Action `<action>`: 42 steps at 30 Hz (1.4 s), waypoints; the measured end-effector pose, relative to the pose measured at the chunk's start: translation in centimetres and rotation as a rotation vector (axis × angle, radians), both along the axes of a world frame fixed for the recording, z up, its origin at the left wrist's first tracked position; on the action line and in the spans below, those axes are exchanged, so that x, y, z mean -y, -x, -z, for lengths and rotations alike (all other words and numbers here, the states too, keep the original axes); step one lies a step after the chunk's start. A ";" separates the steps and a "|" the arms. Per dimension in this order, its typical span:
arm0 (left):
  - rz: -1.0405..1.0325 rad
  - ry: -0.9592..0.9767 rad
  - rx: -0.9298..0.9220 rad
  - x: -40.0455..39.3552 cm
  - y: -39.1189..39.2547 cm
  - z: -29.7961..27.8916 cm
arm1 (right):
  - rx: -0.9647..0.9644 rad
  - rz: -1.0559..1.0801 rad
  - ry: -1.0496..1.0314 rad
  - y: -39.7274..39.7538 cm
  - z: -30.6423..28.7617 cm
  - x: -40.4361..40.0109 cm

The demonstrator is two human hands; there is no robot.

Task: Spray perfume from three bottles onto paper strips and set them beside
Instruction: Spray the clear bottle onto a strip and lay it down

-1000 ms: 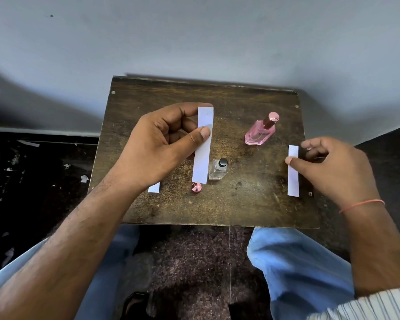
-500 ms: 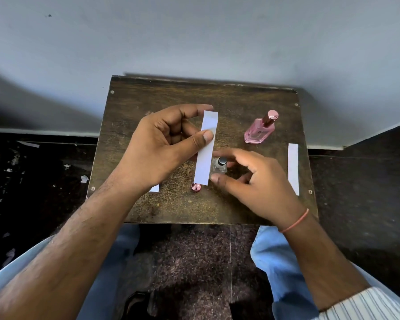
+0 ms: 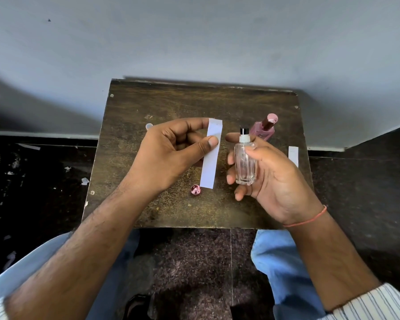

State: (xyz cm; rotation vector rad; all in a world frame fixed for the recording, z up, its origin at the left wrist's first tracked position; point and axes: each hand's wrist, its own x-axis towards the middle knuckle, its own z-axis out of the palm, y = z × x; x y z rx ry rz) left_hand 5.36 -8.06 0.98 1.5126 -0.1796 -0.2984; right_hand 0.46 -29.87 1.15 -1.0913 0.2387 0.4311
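Note:
My left hand point(image 3: 171, 153) pinches a white paper strip point(image 3: 210, 162) between thumb and fingers, holding it upright above the small wooden table point(image 3: 148, 107). Just right of it, my right hand point(image 3: 273, 176) grips a clear glass perfume bottle point(image 3: 245, 165) with a black and white sprayer, lifted off the table. A pink perfume bottle point(image 3: 264, 128) stands behind my right hand. A second paper strip point(image 3: 293, 155) lies at the table's right edge, partly hidden by my hand. A small pink cap point(image 3: 195, 189) lies below the held strip.
A pale round cap point(image 3: 149, 126) peeks out behind my left hand. The table stands against a grey wall point(image 3: 194, 42). My knees in blue trousers point(image 3: 280, 262) sit under its near edge. Paper scraps point(image 3: 84, 180) litter the dark floor to the left.
My right hand left the strip at the right edge, moved to the clear bottle, took hold of it and lifted it up beside the held strip. My left hand kept its strip raised.

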 end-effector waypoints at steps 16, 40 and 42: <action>0.018 0.022 -0.020 0.4 0.1 0.3 | -0.100 -0.167 -0.642 0.3 -0.9 0.4; 0.060 0.028 -0.009 1.4 0.6 0.4 | 0.374 0.343 0.748 0.2 -0.5 -3.1; 0.061 0.020 -0.007 1.6 0.7 0.4 | 0.405 0.348 0.791 0.1 -0.6 -3.1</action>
